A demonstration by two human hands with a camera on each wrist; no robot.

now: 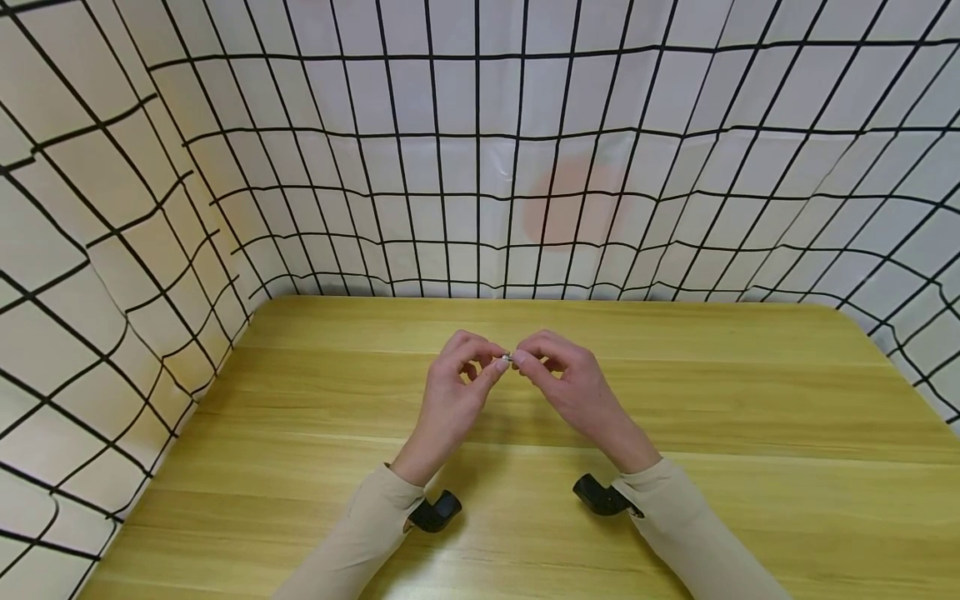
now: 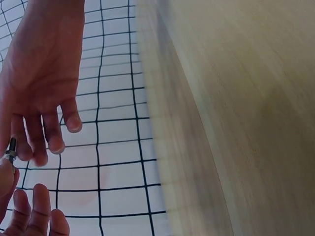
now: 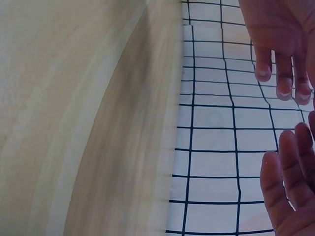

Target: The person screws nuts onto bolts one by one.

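A small metal piece (image 1: 507, 357) is held between the fingertips of both hands above the middle of the wooden table. My left hand (image 1: 456, 387) pinches it from the left with thumb and forefinger, and my right hand (image 1: 567, 379) pinches it from the right. Seen from the left wrist, the piece (image 2: 11, 150) looks like a short dark threaded rod with a silvery nut-like part round it; the left hand (image 2: 42, 83) is above it and the right hand (image 2: 32, 211) below. In the right wrist view the piece is not visible, only parts of the right hand (image 3: 283, 34) and left hand (image 3: 293, 187).
The wood-grain table (image 1: 300, 467) spreads under both forearms. Behind it and at both sides stands a white wall covering with a black grid (image 1: 450, 167). A black curved fitting (image 1: 437, 511) sticks out at the left cuff, another (image 1: 600, 495) at the right cuff.
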